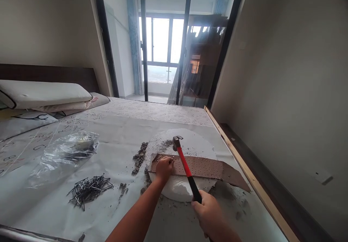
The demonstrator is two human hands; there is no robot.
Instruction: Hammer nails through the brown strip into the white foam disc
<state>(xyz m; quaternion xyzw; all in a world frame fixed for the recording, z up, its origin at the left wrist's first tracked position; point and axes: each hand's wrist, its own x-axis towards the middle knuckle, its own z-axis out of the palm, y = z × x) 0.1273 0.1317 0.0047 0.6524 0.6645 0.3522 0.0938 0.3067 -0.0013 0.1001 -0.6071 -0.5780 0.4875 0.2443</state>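
Note:
A claw hammer (pixel 186 164) with a red and black handle is gripped in my right hand (pixel 208 211), its metal head raised near the far edge of a brown perforated strip (pixel 199 167). My left hand (pixel 164 168) rests on the strip's left part, fingers pinched together at a small thing too tiny to make out. Beneath the strip lies a round white slab (pixel 187 142), with grey crumbs (pixel 140 158) along its left side. A pile of loose nails (pixel 90 189) sits on the white sheet to the left.
Behind the nails lies a clear plastic bag (pixel 73 147) with dark contents. Pillows (pixel 46 94) are stacked at the far left. A wooden rail (pixel 244 164) runs along the right edge, beside a grey wall. Glass sliding doors stand beyond the bed.

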